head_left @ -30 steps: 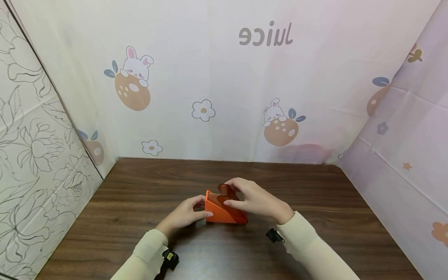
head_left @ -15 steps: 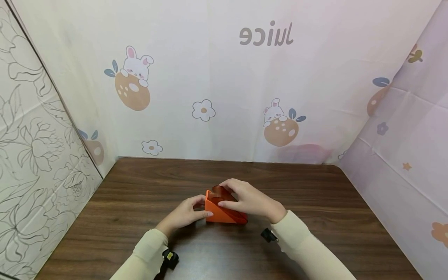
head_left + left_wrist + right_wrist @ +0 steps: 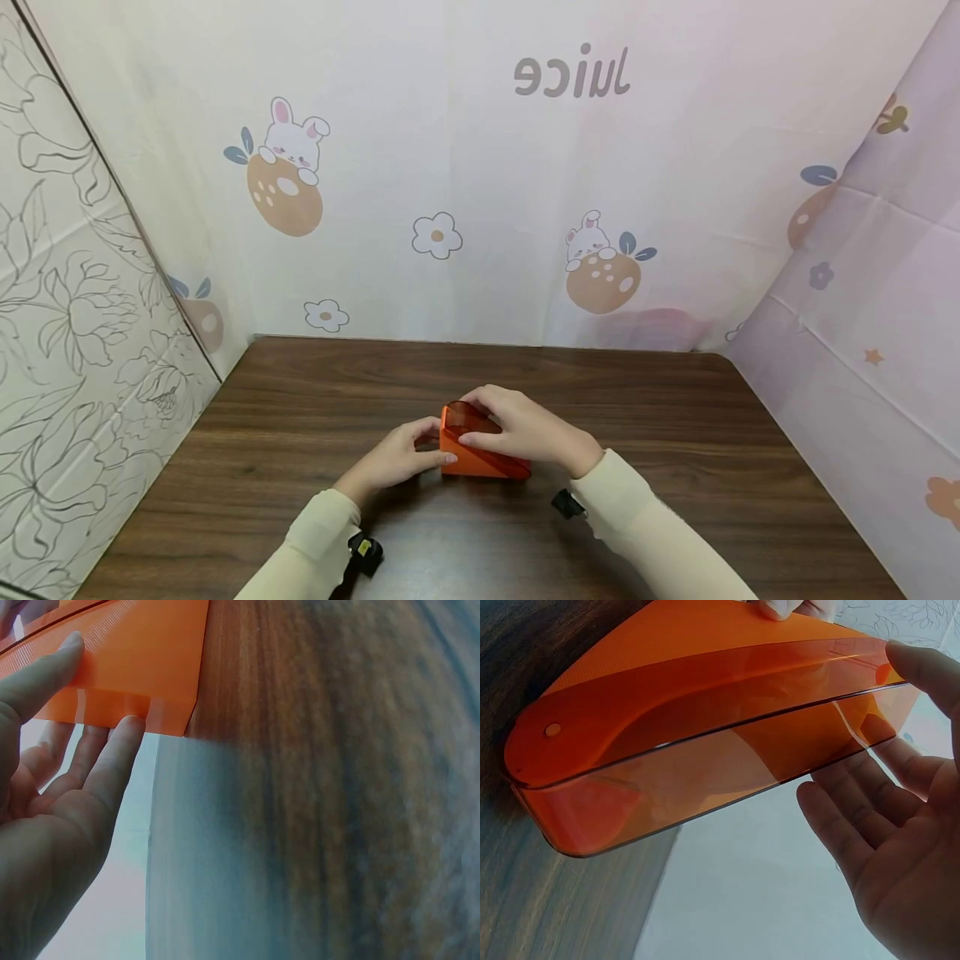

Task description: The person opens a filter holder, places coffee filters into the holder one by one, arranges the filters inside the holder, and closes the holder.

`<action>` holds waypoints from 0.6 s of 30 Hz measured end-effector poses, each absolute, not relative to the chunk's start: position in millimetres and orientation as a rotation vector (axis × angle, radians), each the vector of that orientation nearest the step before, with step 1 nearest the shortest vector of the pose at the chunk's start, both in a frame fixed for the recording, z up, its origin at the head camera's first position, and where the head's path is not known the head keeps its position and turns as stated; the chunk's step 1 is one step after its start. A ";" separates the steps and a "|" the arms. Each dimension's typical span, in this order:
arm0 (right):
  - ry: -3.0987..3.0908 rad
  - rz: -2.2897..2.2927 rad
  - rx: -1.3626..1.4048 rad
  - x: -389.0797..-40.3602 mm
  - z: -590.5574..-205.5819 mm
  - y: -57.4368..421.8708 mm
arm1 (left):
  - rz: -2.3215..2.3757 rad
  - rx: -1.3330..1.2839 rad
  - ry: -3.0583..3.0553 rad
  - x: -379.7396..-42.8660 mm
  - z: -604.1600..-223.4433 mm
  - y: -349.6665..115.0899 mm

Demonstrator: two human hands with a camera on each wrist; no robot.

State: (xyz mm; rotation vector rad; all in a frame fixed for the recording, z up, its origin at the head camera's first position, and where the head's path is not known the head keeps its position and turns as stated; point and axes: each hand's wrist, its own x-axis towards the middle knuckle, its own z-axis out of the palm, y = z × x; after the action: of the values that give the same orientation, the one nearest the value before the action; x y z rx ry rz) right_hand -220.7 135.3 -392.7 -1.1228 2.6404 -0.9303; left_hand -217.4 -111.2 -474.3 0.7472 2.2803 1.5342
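Note:
An orange box [image 3: 476, 465] with a see-through red-orange hinged lid [image 3: 463, 417] stands mid-table. My left hand [image 3: 401, 454] grips the box's left end, thumb on the near side and fingers round behind, as the left wrist view also shows. On the lid is my right hand [image 3: 528, 425], thumb on its near face and fingers on the far face. In the right wrist view the lid [image 3: 705, 750] lies low over the orange box body, its round pivot at the lower corner. The box's inside shows only dimly through the lid.
The dark wood table [image 3: 315, 392] reaches back to a printed cloth wall [image 3: 495, 167]. More patterned cloth hangs at the left and right sides. A small black camera [image 3: 366, 554] sits at the left wrist, another black camera [image 3: 567, 503] at the right.
My right hand has moved left and slightly down, swinging the lid onto the box; the gap seen earlier has narrowed. My left hand and the box have stayed in place.

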 end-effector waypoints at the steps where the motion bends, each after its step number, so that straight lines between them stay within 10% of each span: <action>1: 2.641 -0.925 -1.121 -221.0 -393.4 134.9 | 1.533 0.747 2.280 -217.4 -474.3 -111.1; 18: 2.655 -0.883 -1.169 -223.0 -396.6 132.3 | 1.539 0.753 2.274 -217.9 -474.5 -110.3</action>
State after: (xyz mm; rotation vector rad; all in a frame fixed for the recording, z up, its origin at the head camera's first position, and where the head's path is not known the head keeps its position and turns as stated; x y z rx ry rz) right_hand -223.0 132.3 -396.6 -1.1692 2.6551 -0.8835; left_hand -217.9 -110.3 -474.5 0.7532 2.2739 1.5385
